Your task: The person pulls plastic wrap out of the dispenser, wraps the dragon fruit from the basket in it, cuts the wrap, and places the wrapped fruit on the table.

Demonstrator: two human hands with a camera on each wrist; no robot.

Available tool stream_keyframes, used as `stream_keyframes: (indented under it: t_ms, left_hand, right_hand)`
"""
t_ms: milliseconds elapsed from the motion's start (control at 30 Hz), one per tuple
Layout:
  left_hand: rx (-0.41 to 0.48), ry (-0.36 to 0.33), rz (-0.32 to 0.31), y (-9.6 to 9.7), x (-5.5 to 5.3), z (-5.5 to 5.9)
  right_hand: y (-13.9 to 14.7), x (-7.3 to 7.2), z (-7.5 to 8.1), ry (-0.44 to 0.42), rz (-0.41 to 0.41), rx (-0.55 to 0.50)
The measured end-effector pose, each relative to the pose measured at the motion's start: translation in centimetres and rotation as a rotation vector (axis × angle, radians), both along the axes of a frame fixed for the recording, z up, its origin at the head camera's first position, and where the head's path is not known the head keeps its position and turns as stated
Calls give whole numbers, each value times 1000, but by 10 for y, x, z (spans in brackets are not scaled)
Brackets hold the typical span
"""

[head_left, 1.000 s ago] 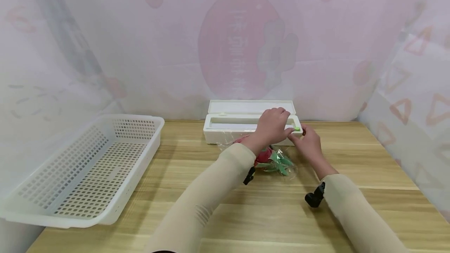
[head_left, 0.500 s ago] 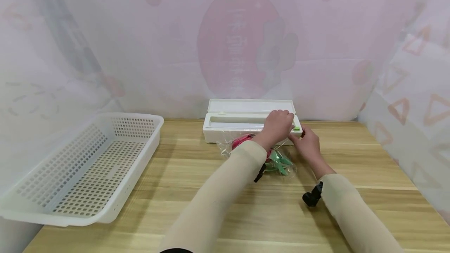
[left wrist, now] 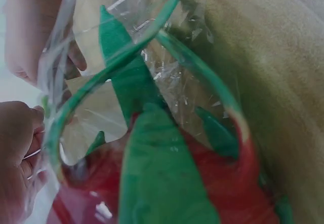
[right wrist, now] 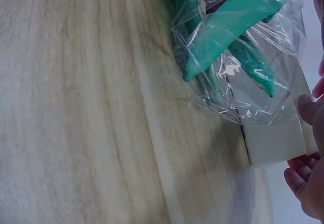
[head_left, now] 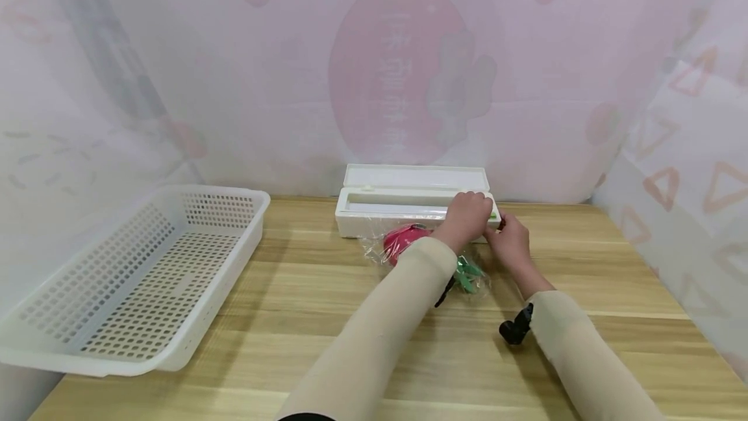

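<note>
A white cling film dispenser (head_left: 374, 221) stands at the back of the table with its lid (head_left: 415, 177) raised. My left hand (head_left: 467, 214) is over its right end, fingers curled at the small green slider (head_left: 493, 216), which it partly covers. My right hand (head_left: 513, 244) grips the same end; in the right wrist view its thumb lies on the front face and its fingers are at the corner. A red dragon fruit (head_left: 403, 239) with green leaves (left wrist: 157, 158), loosely wrapped in clear film (right wrist: 253, 110), lies before the dispenser, partly hidden by my left arm.
A white perforated plastic basket (head_left: 228, 284) stands on the left of the wooden table (head_left: 304, 330). Patterned cloth (head_left: 280, 83) hangs around the back and sides. The dispenser sits close to the rear cloth.
My left hand has moved slightly right and toward me at the dispenser's right end, showing more of the dragon fruit's left side. My right hand stays at the dispenser's end.
</note>
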State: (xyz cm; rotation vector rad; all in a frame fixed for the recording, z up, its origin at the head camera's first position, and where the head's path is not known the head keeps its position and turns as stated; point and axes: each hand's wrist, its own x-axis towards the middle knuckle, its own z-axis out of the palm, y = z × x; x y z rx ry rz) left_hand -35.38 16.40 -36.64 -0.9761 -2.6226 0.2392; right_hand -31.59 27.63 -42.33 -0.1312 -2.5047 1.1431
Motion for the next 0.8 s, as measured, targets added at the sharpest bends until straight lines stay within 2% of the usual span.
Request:
stream_keyframes:
  t_ms: [333, 800]
  left_hand:
    - [-9, 34, -6, 5, 1, -7]
    - [4, 59, 79, 11, 5, -11]
  right_hand:
    - [0, -2, -3, 5, -4, -7]
    - [0, -2, 0, -7, -25, 6]
